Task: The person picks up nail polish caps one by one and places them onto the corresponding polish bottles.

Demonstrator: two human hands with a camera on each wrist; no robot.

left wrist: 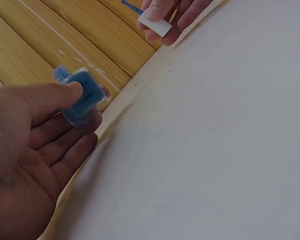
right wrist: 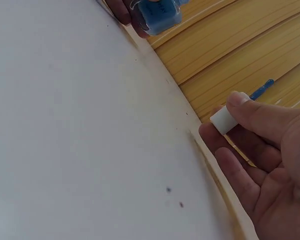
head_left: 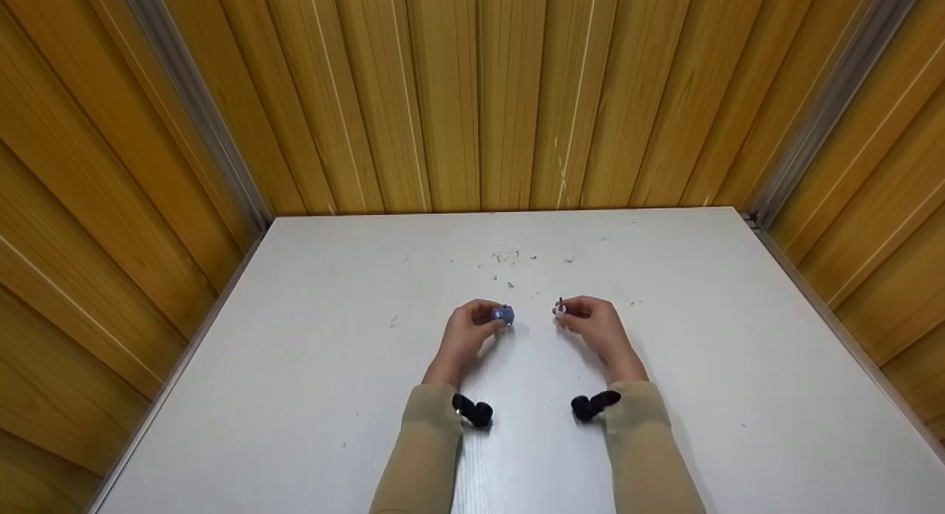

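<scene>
Right hand (head_left: pixel 596 323) pinches the cap (head_left: pixel 561 310), brush (head_left: pixel 560 301) toward twelve o'clock in head view; left hand (head_left: pixel 469 328), apart at nine o'clock, pinches the bottle (head_left: pixel 504 315).

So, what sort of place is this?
Probably a small work booth, though the pictures don't settle its exact use. A plain white rectangular tabletop is bordered on three visible sides by yellow-brown, wood-grained panel walls, with grey, metal-looking posts at the back corners.
</scene>
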